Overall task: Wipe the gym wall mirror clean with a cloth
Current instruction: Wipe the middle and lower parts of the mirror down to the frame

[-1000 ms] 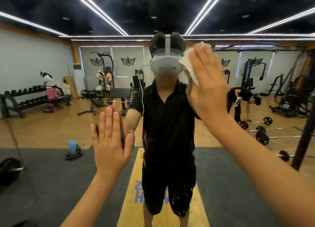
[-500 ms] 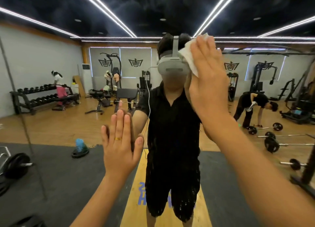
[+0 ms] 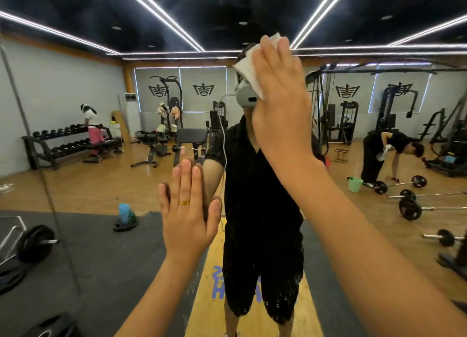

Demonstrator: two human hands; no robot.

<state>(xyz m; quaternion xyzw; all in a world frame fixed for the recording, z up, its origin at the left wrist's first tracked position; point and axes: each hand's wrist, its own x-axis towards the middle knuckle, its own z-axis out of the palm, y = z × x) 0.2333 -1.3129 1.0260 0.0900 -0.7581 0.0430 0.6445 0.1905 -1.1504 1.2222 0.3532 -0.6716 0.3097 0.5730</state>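
At the left edge of the view, a dark seam (image 3: 38,159) is running down the mirror (image 3: 83,192), and the glass is reflecting a dumbbell rack (image 3: 68,144) with a person standing at it. Moving right, the left hand (image 3: 188,210) is lying flat against the glass at about chest height, fingers straight and close together, holding nothing. Its reflection is meeting it palm to palm. It is likely bracing the body so the other arm can push harder.

Above and to the right, the white cloth (image 3: 249,68) is sitting against the mirror, high up, over the reflected headset. The right hand (image 3: 280,104) is pressing it there with straight, flattened fingers. The palm is covering most of the cloth, so only its upper and left edges are showing. A flat palm is probably spreading pressure over a wide patch.

Farther right, the glass is reflecting a green bucket (image 3: 355,184) and barbells (image 3: 409,207) on the wooden floor, near another person who is stooping.
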